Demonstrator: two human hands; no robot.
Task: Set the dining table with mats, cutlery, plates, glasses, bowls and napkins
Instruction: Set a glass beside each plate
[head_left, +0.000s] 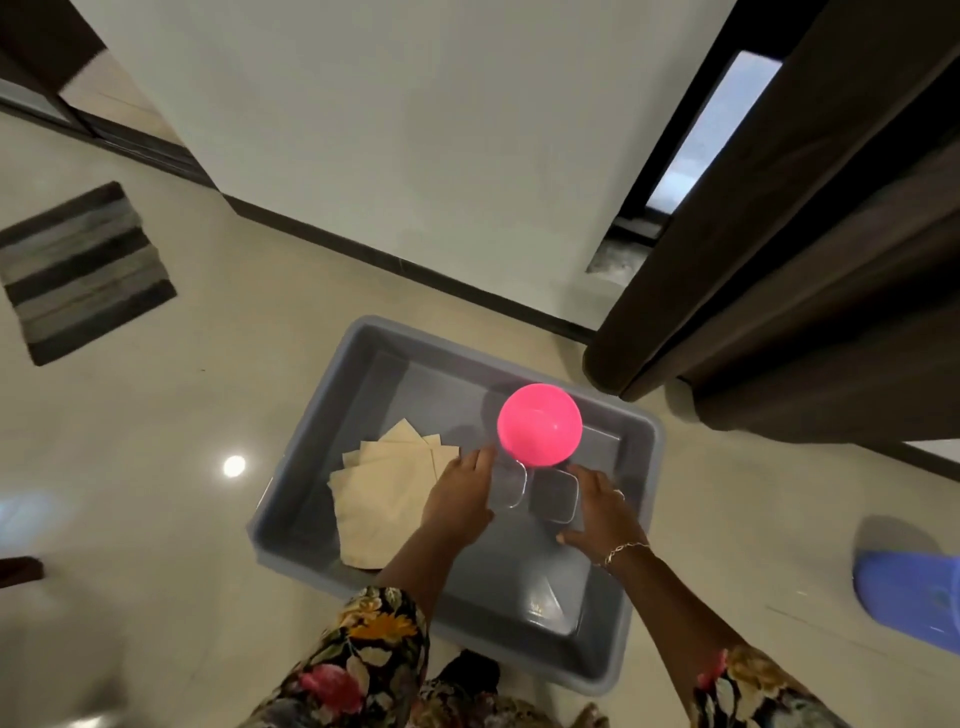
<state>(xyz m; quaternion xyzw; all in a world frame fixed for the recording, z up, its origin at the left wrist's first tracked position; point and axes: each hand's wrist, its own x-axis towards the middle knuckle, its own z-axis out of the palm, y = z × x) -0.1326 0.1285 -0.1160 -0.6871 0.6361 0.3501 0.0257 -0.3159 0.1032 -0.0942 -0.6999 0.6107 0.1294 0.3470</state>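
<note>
- Where the glossy cream floor (182, 441) stretches off to the far left, a small rectangular rug (85, 273) lies flat, woven in grey and black stripes.
- A fanned stack of beige napkins (384, 493), soft and square-cornered, lies on the bottom of the tub at its left side.
- The tub (509, 582) is grey, smooth plastic, rectangular with rounded corners and sloping walls, and it sits on the floor.
- The left hand (460, 493), reaching from a floral sleeve (363, 654), is wrapped round the left glass (509, 486), fingers along its far side and thumb at its near side.
- That glass is clear, squarish with rounded corners, and stands in the middle of the tub just right of the napkins.
- A round bowl (539, 425) of shiny bright pink plastic shows just beyond both glasses, its near rim overlapping the left one in this view.
- The right glass (555, 493), the same clear squarish shape, stands just beside the first.
- The right hand (605, 514) clasps it from the right, fingers at the far corner and thumb at the near one; it wears a ring (618, 493), and a thin chain bracelet (621, 551) circles the wrist.
- A heavy dark brown curtain (779, 260) hangs in folds past the tub's far right corner.
- A blue plastic thing (914, 597) with a rounded edge lies on the floor at the far right; what it is I cannot tell.
</note>
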